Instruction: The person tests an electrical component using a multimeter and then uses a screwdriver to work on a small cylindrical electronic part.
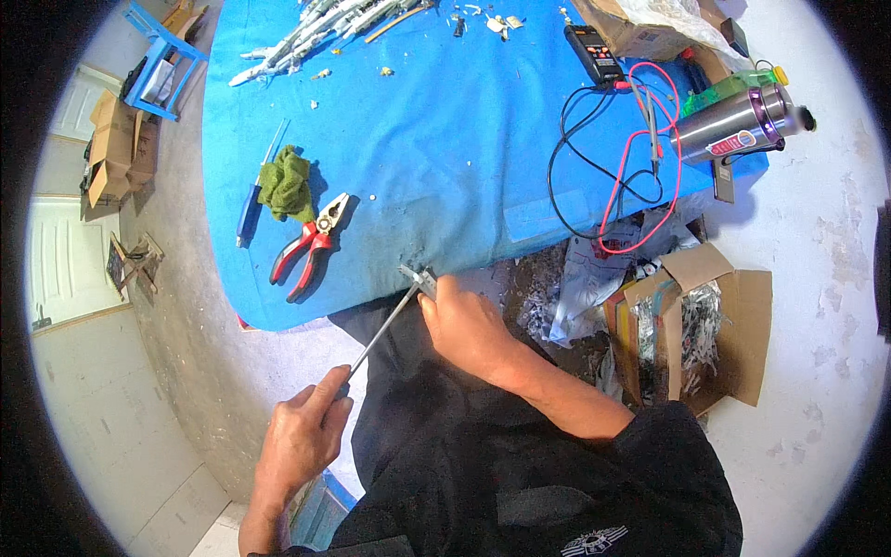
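Note:
My left hand [304, 436] is closed round the dark handle of a screwdriver [382, 332] with a long grey shaft. Its tip meets a small silvery metal part [424, 279] at the table's near edge. Pinching that part, my right hand [464, 327] hides some of it, so its exact kind cannot be made out. Left of there on the cloth lie red-handled pliers [316, 243] with their jaws slightly apart. Beyond them are a crumpled green rag [286, 184] and a second screwdriver [251, 212] with a blue handle.
Blue cloth [436, 148] covers the table. Whitish strips [320, 37] are piled at the back. To the right are a multimeter [594, 56] with red and black leads and a steel flask [733, 125]. Below stands an open cardboard box [747, 325] of shredded scrap.

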`<state>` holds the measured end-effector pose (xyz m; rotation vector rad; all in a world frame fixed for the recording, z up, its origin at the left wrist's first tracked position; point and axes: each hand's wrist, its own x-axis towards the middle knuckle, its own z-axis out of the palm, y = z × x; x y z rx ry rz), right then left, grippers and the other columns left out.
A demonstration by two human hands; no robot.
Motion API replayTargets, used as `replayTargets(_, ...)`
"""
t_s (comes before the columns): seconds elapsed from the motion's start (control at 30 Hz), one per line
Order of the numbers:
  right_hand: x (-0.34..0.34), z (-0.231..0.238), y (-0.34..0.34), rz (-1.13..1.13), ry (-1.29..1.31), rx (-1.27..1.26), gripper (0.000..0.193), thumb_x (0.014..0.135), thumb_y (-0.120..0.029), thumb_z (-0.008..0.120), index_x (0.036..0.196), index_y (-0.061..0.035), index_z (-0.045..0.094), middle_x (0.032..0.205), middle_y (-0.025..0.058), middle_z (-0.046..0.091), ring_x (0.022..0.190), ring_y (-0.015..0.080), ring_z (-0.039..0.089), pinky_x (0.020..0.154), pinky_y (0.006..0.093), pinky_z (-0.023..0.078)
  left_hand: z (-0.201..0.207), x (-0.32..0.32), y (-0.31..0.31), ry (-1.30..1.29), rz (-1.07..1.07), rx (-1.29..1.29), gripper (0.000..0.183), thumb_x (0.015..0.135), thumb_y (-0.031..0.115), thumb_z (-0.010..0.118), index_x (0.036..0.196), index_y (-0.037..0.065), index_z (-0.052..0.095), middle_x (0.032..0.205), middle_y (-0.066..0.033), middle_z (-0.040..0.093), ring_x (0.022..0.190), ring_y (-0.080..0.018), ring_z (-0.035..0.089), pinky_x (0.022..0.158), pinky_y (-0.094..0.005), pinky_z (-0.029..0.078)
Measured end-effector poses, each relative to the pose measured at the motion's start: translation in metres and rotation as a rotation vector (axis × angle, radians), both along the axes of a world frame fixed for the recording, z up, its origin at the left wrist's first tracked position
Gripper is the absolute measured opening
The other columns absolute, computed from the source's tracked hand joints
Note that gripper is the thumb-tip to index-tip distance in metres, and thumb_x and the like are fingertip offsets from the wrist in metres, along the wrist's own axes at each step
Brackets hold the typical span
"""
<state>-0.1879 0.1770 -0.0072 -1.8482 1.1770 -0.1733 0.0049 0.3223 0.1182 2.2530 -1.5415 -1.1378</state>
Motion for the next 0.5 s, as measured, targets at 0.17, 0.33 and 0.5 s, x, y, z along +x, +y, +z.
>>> replayTargets(0.17, 0.0, 0.0, 0.001, 0.024, 0.029, -0.037, 0.03, 0.101, -0.023, 0.059, 0.097, 0.0053, 0.051, 0.071, 0.0316, 0.064, 0.07, 0.0535, 0.064, 0.066, 0.0613, 0.052, 0.007, 0.004, -0.007, 0.089, 0.048, 0.058, 0.032, 0.096, 0.011, 0.065, 0.128, 0.006, 0.064, 0.086, -0.0218, 0.072, 0.071, -0.0366, 0.073, 0.068, -0.0416, 0.055)
replayTargets(0.33, 0.0, 0.0, 0.003, 0.012, 0.013, -0.053, 0.03, 0.101, -0.023, 0.059, 0.097, 0.0052, 0.051, 0.07, 0.031, 0.064, 0.067, 0.0531, 0.064, 0.063, 0.0615, 0.051, 0.0, 0.009, -0.003, 0.212, 0.155, 0.143, 0.031, 0.098, 0.014, 0.063, 0.126, 0.003, 0.065, 0.078, -0.0213, 0.07, 0.069, -0.0327, 0.073, 0.066, -0.0378, 0.054)
replayTargets(0.5, 0.001, -0.004, 0.006, -0.003, 0.001, -0.113, 0.03, 0.1, -0.024, 0.06, 0.098, 0.0041, 0.05, 0.068, 0.0303, 0.064, 0.065, 0.0535, 0.063, 0.062, 0.0614, 0.051, -0.005, 0.004, 0.006, 0.099, 0.106, 0.012, 0.033, 0.099, 0.02, 0.065, 0.127, 0.004, 0.066, 0.084, -0.0201, 0.074, 0.07, -0.0296, 0.074, 0.067, -0.0364, 0.055)
